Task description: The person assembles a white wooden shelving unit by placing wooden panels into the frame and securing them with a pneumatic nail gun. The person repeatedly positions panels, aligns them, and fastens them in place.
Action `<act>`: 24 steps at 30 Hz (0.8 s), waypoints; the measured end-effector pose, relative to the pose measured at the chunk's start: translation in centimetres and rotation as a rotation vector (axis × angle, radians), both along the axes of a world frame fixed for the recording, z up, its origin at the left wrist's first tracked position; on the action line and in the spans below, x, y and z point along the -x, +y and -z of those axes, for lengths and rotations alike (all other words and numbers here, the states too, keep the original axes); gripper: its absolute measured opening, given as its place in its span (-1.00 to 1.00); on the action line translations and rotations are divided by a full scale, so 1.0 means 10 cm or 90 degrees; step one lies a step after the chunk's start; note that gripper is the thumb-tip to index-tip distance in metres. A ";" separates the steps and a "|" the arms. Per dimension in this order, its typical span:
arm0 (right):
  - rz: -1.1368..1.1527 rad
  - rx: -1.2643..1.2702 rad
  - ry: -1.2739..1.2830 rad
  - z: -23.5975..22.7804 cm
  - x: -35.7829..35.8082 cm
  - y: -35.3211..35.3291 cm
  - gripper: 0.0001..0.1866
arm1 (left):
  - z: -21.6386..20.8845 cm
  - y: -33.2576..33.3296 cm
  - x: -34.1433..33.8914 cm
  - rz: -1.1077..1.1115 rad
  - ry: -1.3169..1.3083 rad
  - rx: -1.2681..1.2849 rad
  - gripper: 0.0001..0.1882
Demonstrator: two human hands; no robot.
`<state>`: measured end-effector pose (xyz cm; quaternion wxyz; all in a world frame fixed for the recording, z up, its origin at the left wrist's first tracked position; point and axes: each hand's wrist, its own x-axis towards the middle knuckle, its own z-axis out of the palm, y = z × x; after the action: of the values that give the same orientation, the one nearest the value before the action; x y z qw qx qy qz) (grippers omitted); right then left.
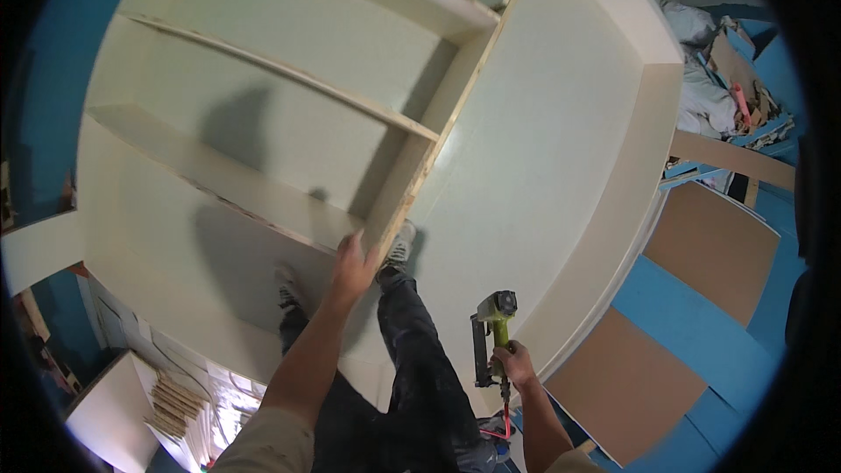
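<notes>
My left hand (352, 264) rests on the near end of an upright divider board (438, 136) inside a large cream-white cabinet carcass (561, 123) lying flat on the floor. Shelves (263, 66) run off to the left of that divider. My right hand (515, 363) is shut on the handle of a yellow-green nail gun (492, 326), held low beside my right leg, apart from the boards. A red hose (501, 425) hangs from the gun's base. My feet (399, 250) in grey shoes stand inside the cabinet.
Brown board panels (714, 245) lie on blue floor covering (692, 333) to the right. A heap of scraps and cloth (731, 70) sits at the far right. A white panel (109, 412) and a stack of thin wood strips (180, 403) lie at the lower left.
</notes>
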<state>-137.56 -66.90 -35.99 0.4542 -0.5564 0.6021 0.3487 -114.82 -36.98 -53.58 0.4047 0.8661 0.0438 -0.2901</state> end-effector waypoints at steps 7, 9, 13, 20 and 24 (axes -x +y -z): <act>-0.020 -0.025 0.071 0.49 0.17 -0.33 -0.75 | 1.29 -0.85 -0.46 -0.052 -0.082 -0.005 -0.30; -0.008 -0.025 0.083 0.61 0.28 -0.42 -0.75 | 1.43 -0.77 -0.49 0.013 -0.167 0.041 -0.32; -0.046 0.010 0.081 0.73 0.58 -0.50 -0.74 | 1.46 -0.45 -0.57 0.021 -0.165 -0.094 -0.43; 0.026 -0.025 0.036 0.49 0.27 -0.37 -0.75 | 1.16 0.13 -0.92 0.241 -0.008 -0.305 -0.60; -0.022 -0.049 0.000 0.45 0.20 -0.44 -0.76 | 0.57 0.57 -1.00 0.214 -0.064 -0.288 -0.69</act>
<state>-139.51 -71.29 -40.51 0.4693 -0.5487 0.5787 0.3792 -104.80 -31.28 -59.25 0.1493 0.9428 -0.0567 -0.2926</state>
